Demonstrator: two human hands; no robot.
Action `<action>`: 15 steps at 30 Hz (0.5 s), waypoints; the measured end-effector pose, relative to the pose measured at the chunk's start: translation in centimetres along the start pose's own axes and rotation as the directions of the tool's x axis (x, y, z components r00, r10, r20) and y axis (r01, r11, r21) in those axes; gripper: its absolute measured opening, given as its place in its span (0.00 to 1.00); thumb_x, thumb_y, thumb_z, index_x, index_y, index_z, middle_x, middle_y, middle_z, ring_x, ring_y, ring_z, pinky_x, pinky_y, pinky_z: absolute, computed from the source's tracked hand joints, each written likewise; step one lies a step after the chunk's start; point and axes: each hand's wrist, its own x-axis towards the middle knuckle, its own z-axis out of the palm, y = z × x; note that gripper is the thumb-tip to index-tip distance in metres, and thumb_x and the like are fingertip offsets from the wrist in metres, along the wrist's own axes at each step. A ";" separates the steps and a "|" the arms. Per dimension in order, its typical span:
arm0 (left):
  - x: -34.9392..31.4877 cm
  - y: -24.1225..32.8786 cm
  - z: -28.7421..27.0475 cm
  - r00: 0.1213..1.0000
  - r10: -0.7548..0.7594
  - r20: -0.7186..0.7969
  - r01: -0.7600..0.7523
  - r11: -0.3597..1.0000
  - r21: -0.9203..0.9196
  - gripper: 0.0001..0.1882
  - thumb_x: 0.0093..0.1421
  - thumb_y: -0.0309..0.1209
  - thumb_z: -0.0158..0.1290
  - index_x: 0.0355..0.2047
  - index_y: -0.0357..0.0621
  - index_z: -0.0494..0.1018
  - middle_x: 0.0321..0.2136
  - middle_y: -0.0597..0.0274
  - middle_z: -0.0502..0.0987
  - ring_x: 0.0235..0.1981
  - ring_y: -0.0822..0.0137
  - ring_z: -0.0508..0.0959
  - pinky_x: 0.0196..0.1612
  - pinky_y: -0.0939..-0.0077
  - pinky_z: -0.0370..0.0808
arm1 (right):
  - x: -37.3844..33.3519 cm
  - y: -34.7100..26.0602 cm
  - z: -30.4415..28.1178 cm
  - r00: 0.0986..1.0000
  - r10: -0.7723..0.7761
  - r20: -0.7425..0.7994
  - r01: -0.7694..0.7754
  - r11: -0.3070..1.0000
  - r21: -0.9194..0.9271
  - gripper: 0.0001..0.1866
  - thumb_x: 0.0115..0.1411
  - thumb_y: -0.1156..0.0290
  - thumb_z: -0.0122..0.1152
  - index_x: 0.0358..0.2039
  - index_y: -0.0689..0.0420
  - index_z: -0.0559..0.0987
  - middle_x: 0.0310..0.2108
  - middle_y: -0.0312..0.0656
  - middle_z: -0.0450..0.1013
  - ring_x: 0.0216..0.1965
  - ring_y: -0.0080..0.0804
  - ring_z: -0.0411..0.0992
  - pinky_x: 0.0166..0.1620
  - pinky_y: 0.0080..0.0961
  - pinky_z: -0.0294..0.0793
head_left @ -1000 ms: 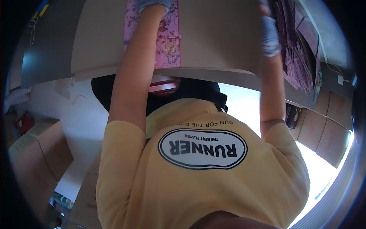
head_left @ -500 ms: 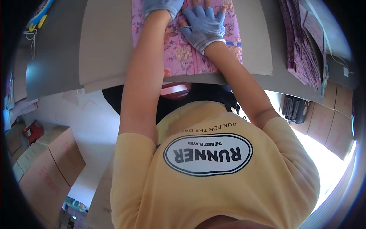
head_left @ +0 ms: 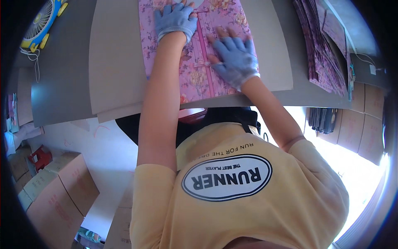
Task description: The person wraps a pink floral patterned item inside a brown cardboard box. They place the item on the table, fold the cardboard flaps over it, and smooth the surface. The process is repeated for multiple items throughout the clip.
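Note:
A pink floral panel (head_left: 195,76) lies flat before me, with a darker pink strip down its middle and knot-like fastenings. Whether it is paper or cloth I cannot tell. My left hand (head_left: 176,21), in a blue-grey fingerless glove, rests on its upper part, left of the strip, fingers spread. Gloved the same way, my right hand (head_left: 235,58) is spread over the panel's right side, a little blurred, thumb near the strip. Neither hand grips anything. A pale patch (head_left: 190,3) shows at the panel's top, cut off by the frame.
Under the panel lies a grey-brown board (head_left: 116,62) on a dark table (head_left: 60,83). A small blue-and-yellow fan (head_left: 42,23) stands far left, its cord hanging down. A stack of folded purple floral pieces (head_left: 319,54) sits at right. Cartons (head_left: 62,186) stand on the floor.
Both hands have come nearer to me and lower in view; the right has also shifted rightward. More of the panel's upper part shows, and the blue strip by my right wrist is out of sight.

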 end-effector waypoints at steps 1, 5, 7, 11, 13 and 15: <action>-0.1 0.1 0.0 1.000 -0.003 0.002 0.003 1.000 -0.002 0.25 0.59 0.45 0.45 0.57 0.60 0.66 0.62 0.69 0.63 0.64 0.61 0.59 0.63 0.49 0.52 | -0.8 0.7 -0.7 0.999 0.041 0.005 -0.041 0.999 -0.026 0.30 0.60 0.46 0.49 0.62 0.40 0.64 0.66 0.41 0.53 0.67 0.45 0.48 0.63 0.62 0.44; -0.1 -0.6 1.6 0.991 0.071 -0.115 -0.057 0.991 0.123 0.25 0.62 0.51 0.41 0.60 0.67 0.62 0.64 0.70 0.59 0.61 0.61 0.61 0.61 0.48 0.53 | -2.0 3.7 -0.2 0.998 0.033 -0.056 -0.034 0.999 -0.007 0.32 0.58 0.42 0.49 0.62 0.37 0.64 0.67 0.40 0.51 0.68 0.48 0.46 0.62 0.62 0.51; -0.4 -0.6 2.1 0.990 0.061 -0.129 -0.041 0.988 0.147 0.25 0.62 0.51 0.42 0.59 0.66 0.64 0.63 0.72 0.61 0.61 0.62 0.61 0.61 0.50 0.52 | -1.7 4.0 0.3 0.998 -0.001 -0.060 0.002 1.000 0.031 0.32 0.58 0.42 0.49 0.62 0.36 0.64 0.67 0.39 0.51 0.68 0.49 0.45 0.63 0.62 0.50; -0.4 0.7 -0.1 1.000 0.018 -0.005 -0.017 0.991 0.133 0.28 0.61 0.53 0.43 0.60 0.63 0.64 0.63 0.72 0.60 0.63 0.62 0.59 0.61 0.52 0.53 | 0.2 4.2 -0.5 0.998 -0.043 0.046 0.041 0.998 0.038 0.32 0.58 0.42 0.48 0.62 0.35 0.64 0.67 0.39 0.50 0.69 0.48 0.43 0.64 0.61 0.48; -0.3 0.8 -0.1 1.000 0.013 -0.023 -0.010 0.993 0.115 0.29 0.60 0.54 0.44 0.60 0.62 0.64 0.64 0.72 0.60 0.63 0.61 0.58 0.60 0.51 0.53 | 1.5 4.8 -0.9 0.987 -0.095 0.126 0.089 0.995 0.047 0.32 0.59 0.43 0.47 0.63 0.36 0.62 0.67 0.37 0.51 0.70 0.44 0.41 0.65 0.59 0.45; -0.4 0.9 -0.4 1.000 -0.007 0.025 0.005 0.996 0.086 0.29 0.59 0.55 0.45 0.59 0.61 0.65 0.64 0.71 0.58 0.65 0.60 0.55 0.61 0.50 0.52 | 3.8 6.3 -0.4 0.986 -0.137 0.092 0.134 0.990 0.046 0.32 0.59 0.44 0.47 0.63 0.38 0.61 0.67 0.37 0.51 0.70 0.43 0.41 0.66 0.54 0.45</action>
